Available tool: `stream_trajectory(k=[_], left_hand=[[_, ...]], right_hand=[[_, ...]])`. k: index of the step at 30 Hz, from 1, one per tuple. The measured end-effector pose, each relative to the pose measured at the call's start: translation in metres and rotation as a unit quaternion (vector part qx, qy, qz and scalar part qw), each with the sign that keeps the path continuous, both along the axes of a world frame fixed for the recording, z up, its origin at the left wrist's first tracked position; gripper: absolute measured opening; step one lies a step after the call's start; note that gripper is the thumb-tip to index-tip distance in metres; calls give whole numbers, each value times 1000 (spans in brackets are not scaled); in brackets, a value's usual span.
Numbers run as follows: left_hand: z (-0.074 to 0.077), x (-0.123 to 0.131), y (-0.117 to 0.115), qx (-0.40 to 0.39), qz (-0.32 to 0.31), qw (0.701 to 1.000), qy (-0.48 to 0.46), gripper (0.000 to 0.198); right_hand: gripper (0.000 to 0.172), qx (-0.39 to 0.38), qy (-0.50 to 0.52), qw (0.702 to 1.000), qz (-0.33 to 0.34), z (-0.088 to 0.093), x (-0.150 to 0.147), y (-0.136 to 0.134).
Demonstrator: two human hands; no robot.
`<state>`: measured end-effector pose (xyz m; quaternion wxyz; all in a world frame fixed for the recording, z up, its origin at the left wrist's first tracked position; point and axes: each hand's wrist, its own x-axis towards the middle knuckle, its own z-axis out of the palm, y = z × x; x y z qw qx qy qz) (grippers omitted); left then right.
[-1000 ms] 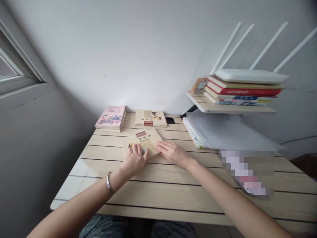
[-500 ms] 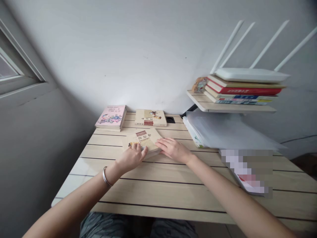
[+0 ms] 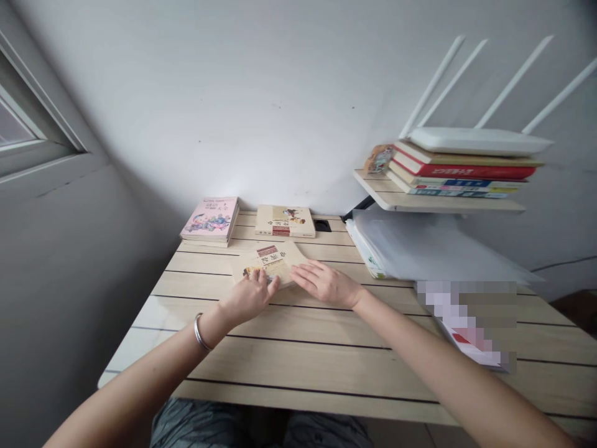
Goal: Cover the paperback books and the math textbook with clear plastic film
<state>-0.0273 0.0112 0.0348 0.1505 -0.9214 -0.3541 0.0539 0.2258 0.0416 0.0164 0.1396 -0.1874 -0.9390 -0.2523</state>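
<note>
A cream paperback book (image 3: pixel 275 256) with dark red and yellow print lies at an angle on the slatted wooden table, its cover text upside down to me. My left hand (image 3: pixel 252 295) rests on its near left part, fingers spread on the cover and thumb apart. Flat along the near right edge lies my right hand (image 3: pixel 326 283), its fingers stretched out and fingertips touching the cover. Behind is a similar cream book (image 3: pixel 285 221), close to the wall. To its left sits a short stack of books (image 3: pixel 209 219) with a pink illustrated cover on top.
At right, a raised shelf (image 3: pixel 438 204) carries stacked books (image 3: pixel 466 171) under a white router (image 3: pixel 480 140). Beneath it lie papers in translucent plastic (image 3: pixel 420 249). A partly blurred-out item (image 3: pixel 466 336) is nearer me. A dark socket (image 3: pixel 322 225) is set in the table (image 3: pixel 298 361).
The book's near right side looks lower and flatter, with less of its page edge showing. My right fingers have shifted slightly left onto the cover. My left hand stays nearly still.
</note>
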Motion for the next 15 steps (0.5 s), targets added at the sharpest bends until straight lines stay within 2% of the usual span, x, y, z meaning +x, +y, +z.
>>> stream_trajectory(k=[8,13,15], left_hand=[[1,0,-7,-18,32,998,-50,46],[0,4,-15,17,112,992,-48,46],[1,0,-14,11,115,992,-53,43]], right_hand=[[36,-39,41,998,-16,-2,-1,7],[35,-39,34,998,-28,10,-2,4],[33,-49,47,997,-32,14,-2,3]])
